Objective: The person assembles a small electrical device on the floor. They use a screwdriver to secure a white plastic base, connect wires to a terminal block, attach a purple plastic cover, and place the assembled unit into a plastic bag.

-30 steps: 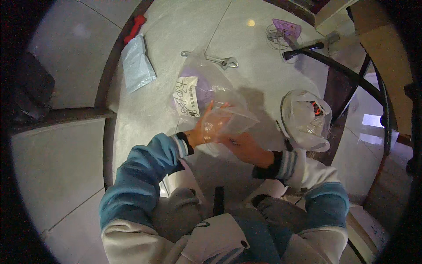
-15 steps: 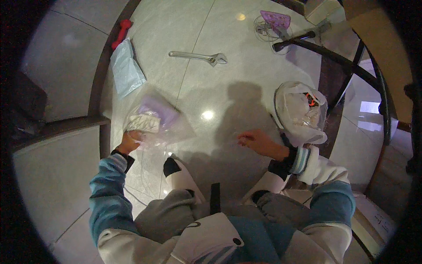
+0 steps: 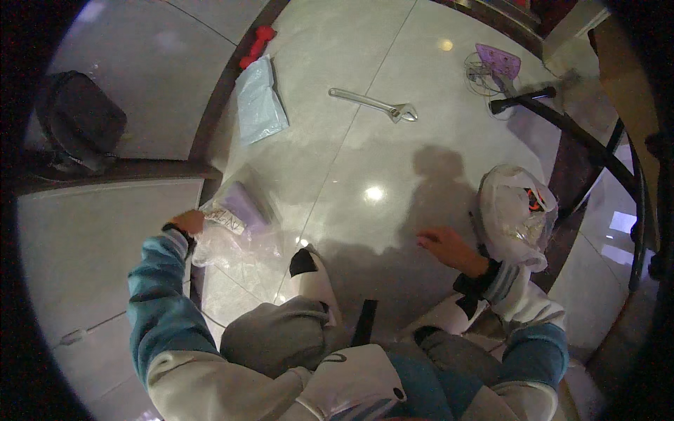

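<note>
My left hand [image 3: 188, 222] is closed on the edge of a clear plastic bag [image 3: 263, 242], at the left over the floor. Inside the bag lies a flat purple item [image 3: 247, 208] beside a white piece with dark writing [image 3: 226, 220]. What the purple item is, I cannot make out. My right hand [image 3: 449, 247] hovers above the tiles with its fingers loosely stretched to the left, and no object shows in it. Just right of it stands a white plastic bag [image 3: 507, 210] with something black and orange [image 3: 535, 201] inside.
An adjustable wrench [image 3: 373, 105] lies on the floor ahead. Beyond the left bag are a pale blue mailer pouch [image 3: 260, 105] and a red dumbbell [image 3: 258, 46]. At far right are a purple item with a cable [image 3: 497, 62] and a black stand leg [image 3: 547, 116]. A dark bag [image 3: 78, 119] sits at far left.
The view has turned left, so floor items appear farther right. My left hand has moved left with the clear bag. My right hand stays near the white bag.
</note>
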`<act>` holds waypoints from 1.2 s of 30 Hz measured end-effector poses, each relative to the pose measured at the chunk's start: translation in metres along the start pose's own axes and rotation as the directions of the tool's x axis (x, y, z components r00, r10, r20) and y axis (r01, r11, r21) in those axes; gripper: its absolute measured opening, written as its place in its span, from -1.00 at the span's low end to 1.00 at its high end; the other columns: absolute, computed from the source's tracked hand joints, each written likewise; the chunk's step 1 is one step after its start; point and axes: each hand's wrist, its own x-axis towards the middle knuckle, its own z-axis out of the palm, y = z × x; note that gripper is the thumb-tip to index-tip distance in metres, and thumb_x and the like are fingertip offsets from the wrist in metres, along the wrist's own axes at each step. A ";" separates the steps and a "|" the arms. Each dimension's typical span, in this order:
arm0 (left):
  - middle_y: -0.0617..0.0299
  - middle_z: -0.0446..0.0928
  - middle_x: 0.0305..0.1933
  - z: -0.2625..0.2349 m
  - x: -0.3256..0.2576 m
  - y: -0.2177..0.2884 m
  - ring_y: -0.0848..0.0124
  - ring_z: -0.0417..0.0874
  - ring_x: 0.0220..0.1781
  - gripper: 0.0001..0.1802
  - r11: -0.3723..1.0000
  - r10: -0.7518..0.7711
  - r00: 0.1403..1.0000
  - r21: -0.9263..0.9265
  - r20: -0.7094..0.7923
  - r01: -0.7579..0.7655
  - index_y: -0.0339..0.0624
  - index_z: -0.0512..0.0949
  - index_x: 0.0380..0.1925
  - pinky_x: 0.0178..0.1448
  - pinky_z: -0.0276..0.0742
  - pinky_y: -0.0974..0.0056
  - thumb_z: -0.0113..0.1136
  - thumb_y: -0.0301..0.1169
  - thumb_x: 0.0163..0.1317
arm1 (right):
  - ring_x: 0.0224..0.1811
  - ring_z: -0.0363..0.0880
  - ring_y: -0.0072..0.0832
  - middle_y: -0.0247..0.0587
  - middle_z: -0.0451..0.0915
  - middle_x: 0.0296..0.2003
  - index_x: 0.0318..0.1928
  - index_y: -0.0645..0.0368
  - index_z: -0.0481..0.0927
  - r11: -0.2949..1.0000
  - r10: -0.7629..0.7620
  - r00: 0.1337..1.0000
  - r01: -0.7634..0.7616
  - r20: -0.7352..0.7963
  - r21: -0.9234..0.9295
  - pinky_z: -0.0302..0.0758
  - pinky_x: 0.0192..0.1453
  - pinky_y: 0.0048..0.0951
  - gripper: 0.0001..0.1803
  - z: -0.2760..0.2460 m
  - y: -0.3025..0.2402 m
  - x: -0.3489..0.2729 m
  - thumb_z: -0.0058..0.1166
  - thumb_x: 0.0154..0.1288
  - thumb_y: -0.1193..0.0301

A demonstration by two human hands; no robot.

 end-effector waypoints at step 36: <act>0.11 0.02 0.41 -0.187 0.000 0.351 0.14 -0.01 0.45 -0.29 0.626 0.683 0.134 0.480 -0.718 -0.615 0.09 0.22 0.26 0.40 -0.03 -0.09 0.21 -0.26 0.06 | 0.00 0.43 -0.01 0.14 0.45 -0.07 0.02 0.32 0.37 0.953 -0.105 0.886 -0.039 -0.451 -0.300 0.39 0.07 -0.17 -0.50 0.018 0.035 0.075 0.02 0.17 0.22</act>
